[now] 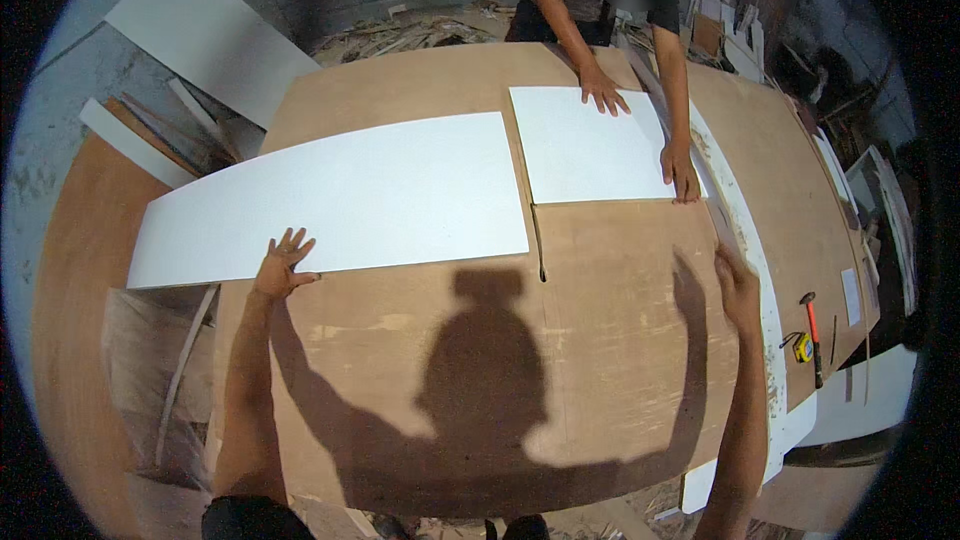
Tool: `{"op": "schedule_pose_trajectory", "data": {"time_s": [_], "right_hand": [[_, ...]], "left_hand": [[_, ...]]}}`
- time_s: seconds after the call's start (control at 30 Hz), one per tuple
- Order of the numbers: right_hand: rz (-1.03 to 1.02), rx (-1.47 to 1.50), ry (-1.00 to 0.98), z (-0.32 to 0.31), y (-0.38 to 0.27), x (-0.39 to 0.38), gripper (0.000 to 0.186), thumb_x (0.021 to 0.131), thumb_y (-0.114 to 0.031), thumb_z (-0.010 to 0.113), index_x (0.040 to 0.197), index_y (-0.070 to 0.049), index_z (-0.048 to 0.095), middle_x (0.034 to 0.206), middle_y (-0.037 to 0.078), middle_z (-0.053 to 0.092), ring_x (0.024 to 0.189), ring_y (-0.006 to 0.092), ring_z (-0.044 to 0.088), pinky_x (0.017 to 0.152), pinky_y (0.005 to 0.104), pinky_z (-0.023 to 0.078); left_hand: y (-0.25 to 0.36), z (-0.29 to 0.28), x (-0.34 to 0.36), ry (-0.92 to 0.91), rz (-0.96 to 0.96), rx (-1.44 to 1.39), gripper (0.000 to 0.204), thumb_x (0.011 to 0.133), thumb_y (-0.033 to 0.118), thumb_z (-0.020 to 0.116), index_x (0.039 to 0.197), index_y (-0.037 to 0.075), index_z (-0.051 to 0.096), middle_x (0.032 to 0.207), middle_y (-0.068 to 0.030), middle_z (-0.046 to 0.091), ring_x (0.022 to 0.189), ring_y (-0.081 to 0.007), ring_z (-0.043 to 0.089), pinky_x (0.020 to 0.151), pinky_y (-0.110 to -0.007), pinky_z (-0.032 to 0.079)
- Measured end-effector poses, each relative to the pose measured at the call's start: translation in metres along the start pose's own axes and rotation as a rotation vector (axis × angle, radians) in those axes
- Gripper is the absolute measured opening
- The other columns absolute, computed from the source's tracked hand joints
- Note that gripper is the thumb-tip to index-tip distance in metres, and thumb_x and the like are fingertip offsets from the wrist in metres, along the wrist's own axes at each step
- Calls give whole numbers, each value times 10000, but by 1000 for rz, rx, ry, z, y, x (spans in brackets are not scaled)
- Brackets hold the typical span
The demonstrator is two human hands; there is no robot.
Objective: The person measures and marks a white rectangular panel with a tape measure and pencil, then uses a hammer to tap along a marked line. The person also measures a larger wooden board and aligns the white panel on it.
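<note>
A long white panel [350, 200] lies across the brown wooden tabletop [430, 315]. My left hand [284, 266] rests on its near edge with the fingers spread. My right hand [738, 290] is at the left edge of a long white strip [758, 240], its fingers bent over that edge and partly hidden. A smaller white panel [590, 145] lies to the right of the long one, with a narrow gap between them. Across the table, a co-worker's one hand [603, 90] lies flat on the smaller panel, and the other hand [680, 172] is at its near right corner.
A dark slot [541, 245] runs through the tabletop by the gap. Right of the strip lie a red-handled hammer [814, 335] and a yellow tape measure [802, 347]. Another white panel [210, 30] leans at the far left. Wood scraps [430, 30] litter the floor behind.
</note>
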State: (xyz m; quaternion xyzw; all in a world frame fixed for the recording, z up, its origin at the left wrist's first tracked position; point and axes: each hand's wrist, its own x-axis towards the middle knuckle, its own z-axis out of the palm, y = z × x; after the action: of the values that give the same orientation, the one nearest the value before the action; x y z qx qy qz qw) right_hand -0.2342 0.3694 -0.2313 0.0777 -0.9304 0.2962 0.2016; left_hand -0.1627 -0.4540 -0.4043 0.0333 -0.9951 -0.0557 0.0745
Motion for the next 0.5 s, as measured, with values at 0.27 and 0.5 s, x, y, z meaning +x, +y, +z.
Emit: {"op": "schedule_pose_trajectory", "data": {"time_s": [0.27,0.5], "right_hand": [[486,681,-714,104,-143,-273,428,984,-97,685,1397,-17,608,1388,159,650,1219,292,651,1067,386,505],[-45,612,-398,383,-373,-145,474,1046,-246,586,1450,1,564,1485,179,572,1344,301,564,1148,395,434]], "left_hand": [[43,-42,116,36,81,-152,794,843,598,765,1511,222,557,1670,-85,373,1581,-329,237,1263,-631,137],[24,-48,168,137,185,-369,388,1044,327,567,1411,238,652,1577,-53,517,1508,-325,399,1239,-637,191]]}}
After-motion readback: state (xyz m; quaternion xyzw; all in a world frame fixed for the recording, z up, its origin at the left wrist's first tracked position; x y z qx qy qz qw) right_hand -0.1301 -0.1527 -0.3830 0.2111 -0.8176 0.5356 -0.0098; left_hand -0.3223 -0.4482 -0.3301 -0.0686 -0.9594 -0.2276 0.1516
